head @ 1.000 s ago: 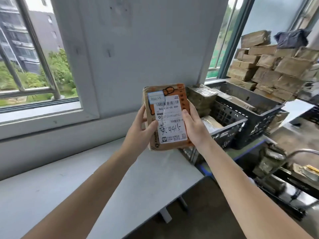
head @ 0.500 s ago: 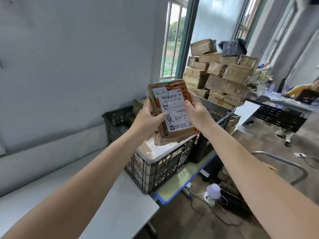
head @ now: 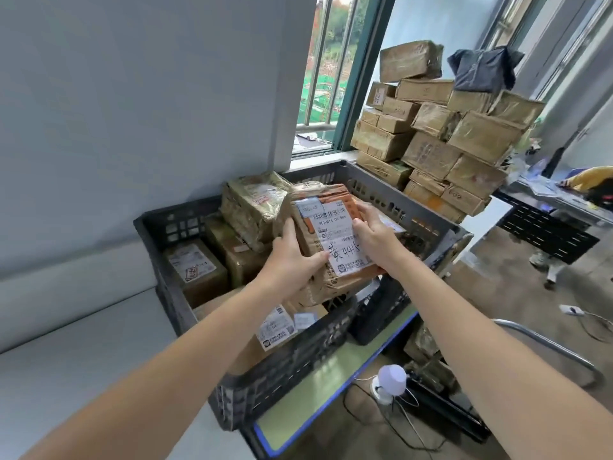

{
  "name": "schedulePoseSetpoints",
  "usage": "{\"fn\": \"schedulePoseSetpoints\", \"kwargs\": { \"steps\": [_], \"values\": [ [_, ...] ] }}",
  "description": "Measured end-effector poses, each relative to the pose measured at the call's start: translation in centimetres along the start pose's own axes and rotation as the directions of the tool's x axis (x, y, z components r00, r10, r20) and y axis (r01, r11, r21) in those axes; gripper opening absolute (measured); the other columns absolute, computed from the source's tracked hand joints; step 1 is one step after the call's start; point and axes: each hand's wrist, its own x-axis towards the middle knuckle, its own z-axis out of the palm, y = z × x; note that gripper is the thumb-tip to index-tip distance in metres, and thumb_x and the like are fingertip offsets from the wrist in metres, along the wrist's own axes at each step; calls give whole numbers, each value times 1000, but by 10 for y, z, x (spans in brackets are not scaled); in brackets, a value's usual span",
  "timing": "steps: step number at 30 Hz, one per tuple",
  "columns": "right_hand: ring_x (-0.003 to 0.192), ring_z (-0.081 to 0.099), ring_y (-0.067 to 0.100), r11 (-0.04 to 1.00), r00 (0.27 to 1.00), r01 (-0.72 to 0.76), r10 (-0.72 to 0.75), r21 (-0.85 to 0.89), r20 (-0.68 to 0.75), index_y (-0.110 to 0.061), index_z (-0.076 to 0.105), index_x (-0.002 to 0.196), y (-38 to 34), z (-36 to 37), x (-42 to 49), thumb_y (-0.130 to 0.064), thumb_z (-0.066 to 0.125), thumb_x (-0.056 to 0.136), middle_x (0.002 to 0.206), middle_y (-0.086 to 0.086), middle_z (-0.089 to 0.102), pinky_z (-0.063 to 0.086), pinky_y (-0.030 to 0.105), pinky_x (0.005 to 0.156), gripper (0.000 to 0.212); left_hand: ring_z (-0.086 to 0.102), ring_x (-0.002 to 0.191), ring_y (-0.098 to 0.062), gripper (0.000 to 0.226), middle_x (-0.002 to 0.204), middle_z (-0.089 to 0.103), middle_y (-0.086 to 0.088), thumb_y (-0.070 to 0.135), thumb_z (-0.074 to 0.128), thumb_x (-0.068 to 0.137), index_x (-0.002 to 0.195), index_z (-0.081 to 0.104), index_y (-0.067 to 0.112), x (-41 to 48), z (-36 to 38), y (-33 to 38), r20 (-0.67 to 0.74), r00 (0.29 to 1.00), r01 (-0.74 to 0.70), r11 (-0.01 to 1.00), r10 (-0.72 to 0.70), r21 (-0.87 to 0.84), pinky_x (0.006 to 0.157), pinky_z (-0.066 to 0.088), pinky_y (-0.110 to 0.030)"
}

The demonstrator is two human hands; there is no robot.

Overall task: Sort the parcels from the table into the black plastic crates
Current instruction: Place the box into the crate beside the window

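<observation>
**Parcel held over the crates, drop not yet made**

Both hands are on the orange-and-brown parcel (head: 335,240) at centre frame. The left hand (head: 292,257) curls round its lower-left edge and the right hand (head: 374,237) clamps the right side, with the label facing up. The parcel hangs above the crates, clear of the table (head: 83,343) at lower left.

This looks like the placing step. Next comes picking a crate, lowering the parcel into a gap and letting go.

The near crate (head: 156,234), left of centre, is crowded. It holds a labelled brown box (head: 194,267) and a taped parcel (head: 252,207) piled high behind that. The far crate (head: 381,194) sits right of centre, and the hands mostly hide what is in it.
</observation>
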Motion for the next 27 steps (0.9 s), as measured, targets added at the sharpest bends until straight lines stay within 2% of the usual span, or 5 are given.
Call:
{"fn": "schedulePoseSetpoints", "kwargs": {
  "steps": [9, 12, 20, 24, 27],
  "values": [
    [129, 49, 27, 873, 991, 102, -48, -476, 125, -18, 18, 156, 28, -1, 53, -46, 39, 101, 152, 13, 40, 46, 42, 100, 66, 53, 127, -27, 97, 159, 29, -5, 44, 69, 88, 158, 4, 30, 34, 38, -20, 1, 977, 215, 976, -215, 39, 99, 51, -45],
    [142, 32, 35, 774, 973, 167, -30, -611, 228, -33, 3, 157, 19, 1, 62, -75, 43, 87, 162, 12, 16, 39, 52, 109, 91, 60, 92, 1, 85, 165, 12, -2, 38, 58, 95, 158, 1, 29, 42, 54, -19, -29, 971, 237, 968, -236, 85, 82, 58, -27],
    [144, 25, 44, 672, 872, 323, 61, -666, 485, -38, -2, 157, 9, 24, 86, -86, 54, 70, 164, 10, -10, 39, 54, 109, 114, 62, 104, -13, 75, 136, 50, 5, 20, 57, 88, 155, 25, 31, 37, 54, -37, -143, 915, 396, 907, -377, 142, 81, 59, -31],
    [140, 23, 52, 638, 884, 329, 52, -696, 465, -34, 16, 155, 11, 35, 86, -77, 57, 76, 164, 11, 4, 34, 64, 107, 99, 22, 144, -31, 107, 159, 20, -7, 58, 72, 77, 157, 10, 26, 30, 46, -67, -111, 897, 353, 542, -428, 763, 113, 33, -49],
    [136, 29, 49, 645, 872, 347, 47, -681, 488, -30, 27, 149, 11, 32, 91, -74, 56, 76, 158, 13, 18, 39, 62, 103, 90, 5, 149, -36, 110, 164, -1, -6, 37, 76, 83, 157, -4, 28, 26, 47, -89, -108, 805, 337, 300, -583, 892, 114, 30, -58]
  ]
}}
